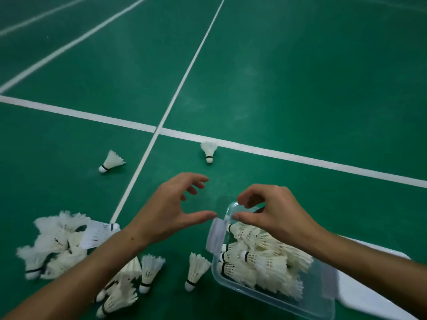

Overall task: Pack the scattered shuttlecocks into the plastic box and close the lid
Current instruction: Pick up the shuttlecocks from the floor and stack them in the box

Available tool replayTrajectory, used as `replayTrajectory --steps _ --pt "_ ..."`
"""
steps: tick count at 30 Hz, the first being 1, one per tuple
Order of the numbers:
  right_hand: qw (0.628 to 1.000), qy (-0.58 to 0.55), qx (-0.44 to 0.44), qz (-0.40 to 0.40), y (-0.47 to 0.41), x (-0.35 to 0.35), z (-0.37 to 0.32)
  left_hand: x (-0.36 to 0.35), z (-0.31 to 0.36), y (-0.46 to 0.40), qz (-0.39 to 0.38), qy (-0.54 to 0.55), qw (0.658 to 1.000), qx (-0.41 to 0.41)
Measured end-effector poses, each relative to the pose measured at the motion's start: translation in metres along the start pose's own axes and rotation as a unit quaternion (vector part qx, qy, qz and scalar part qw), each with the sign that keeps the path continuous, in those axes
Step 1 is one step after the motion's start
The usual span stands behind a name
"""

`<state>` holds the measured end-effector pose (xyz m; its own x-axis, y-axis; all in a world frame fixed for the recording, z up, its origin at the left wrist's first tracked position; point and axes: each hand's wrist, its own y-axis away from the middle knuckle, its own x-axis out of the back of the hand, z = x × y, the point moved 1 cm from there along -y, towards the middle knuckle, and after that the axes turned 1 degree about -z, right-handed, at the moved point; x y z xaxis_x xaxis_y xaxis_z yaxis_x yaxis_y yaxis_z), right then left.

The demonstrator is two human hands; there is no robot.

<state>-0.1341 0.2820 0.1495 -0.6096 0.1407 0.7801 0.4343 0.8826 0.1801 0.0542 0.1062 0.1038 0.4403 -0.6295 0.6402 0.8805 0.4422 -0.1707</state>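
A clear plastic box (272, 299) sits on the green floor at the lower right, holding several white shuttlecocks (258, 257). My right hand (272, 213) hovers over the box's far corner, fingers curled near the rim, nothing visibly held. My left hand (171, 209) is open just left of the box, fingers spread, thumb tip near the box's side latch (216, 234). A pile of shuttlecocks (62, 245) lies at the lower left. More lie under my left forearm (124, 289), one stands by the box (195, 271), and two lie farther off (111, 161) (209, 151).
The white lid (369, 289) lies flat on the floor to the right of the box, partly under my right forearm. White court lines (300, 155) cross the green floor beyond the hands.
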Motion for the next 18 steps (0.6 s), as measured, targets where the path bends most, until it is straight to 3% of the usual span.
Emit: replayTrajectory --steps 10,18 --pt "0.990 -0.023 0.111 -0.082 -0.078 -0.118 -0.085 0.092 -0.096 0.096 0.054 -0.049 0.987 0.146" --pt "0.973 0.041 0.141 -0.181 -0.084 -0.217 -0.108 0.106 -0.156 0.153 -0.050 -0.189 0.960 0.200"
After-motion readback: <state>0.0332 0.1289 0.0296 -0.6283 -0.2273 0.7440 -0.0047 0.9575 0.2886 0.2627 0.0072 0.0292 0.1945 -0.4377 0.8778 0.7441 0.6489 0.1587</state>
